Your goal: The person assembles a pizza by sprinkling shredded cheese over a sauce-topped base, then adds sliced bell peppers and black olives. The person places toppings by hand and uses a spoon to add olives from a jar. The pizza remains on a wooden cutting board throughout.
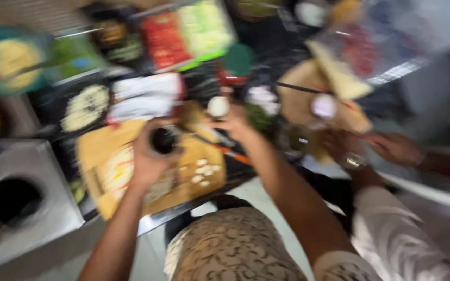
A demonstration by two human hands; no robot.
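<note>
Left hand [149, 158] holds a dark round cup [163, 140] over the wooden board [100, 151]; likely rigid, light; right hand [233, 122], beside the cup, grip unclear through blur.

Food-prep kitchen: steel counter [32, 208], wooden cutting board [100, 151], containers of chopped ingredients [183, 34].
</note>
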